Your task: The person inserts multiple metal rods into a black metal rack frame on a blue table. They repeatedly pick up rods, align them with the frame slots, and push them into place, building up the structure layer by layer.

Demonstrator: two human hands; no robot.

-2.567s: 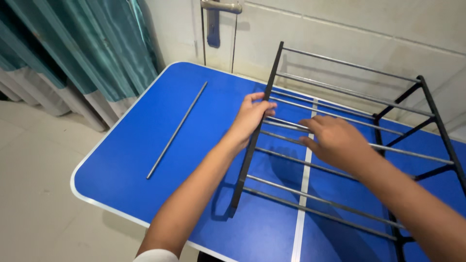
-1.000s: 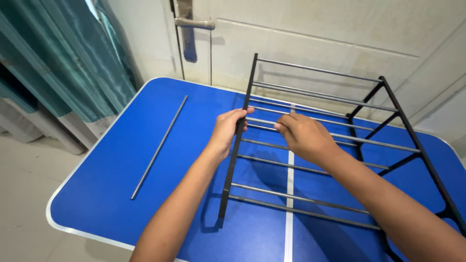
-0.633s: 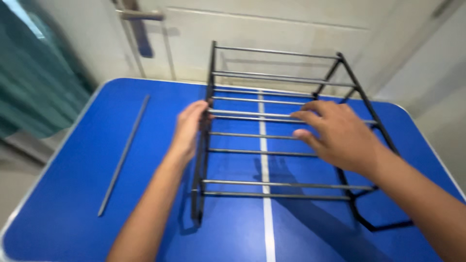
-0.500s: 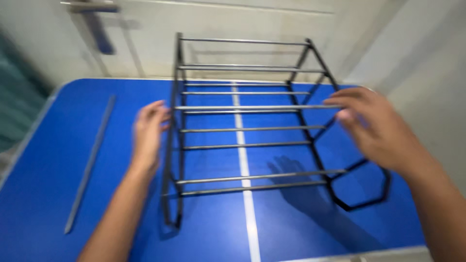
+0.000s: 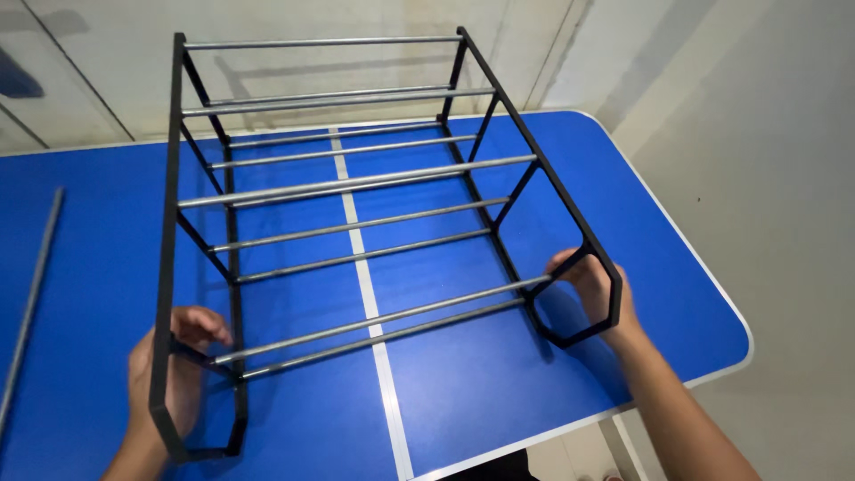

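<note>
- The blue folding table [image 5: 499, 392] spreads beneath both my hands, with a pale seam running away from me down its middle, between my two sets of fingers.
- The black metal rack [image 5: 356, 191] stands on that table, its silver rods running crosswise from my left fingers to my right and rising in tiers away from me. It spans the whole gap between my hands.
- My left hand [image 5: 169, 370] grips the near corner of the rack's left end frame; the fingers [image 5: 200, 322] curl around the black bar, closed on it, the bar crossing in front of my palm.
- My right hand [image 5: 595, 289] holds the near corner of the right end frame, fingers [image 5: 570, 263] wrapped narrowly around the angled black bar just where the lowest rods meet it.
- A loose silver rod [image 5: 31, 298] lies flat on the table well out beyond my left fingers, apart from the rack.
</note>
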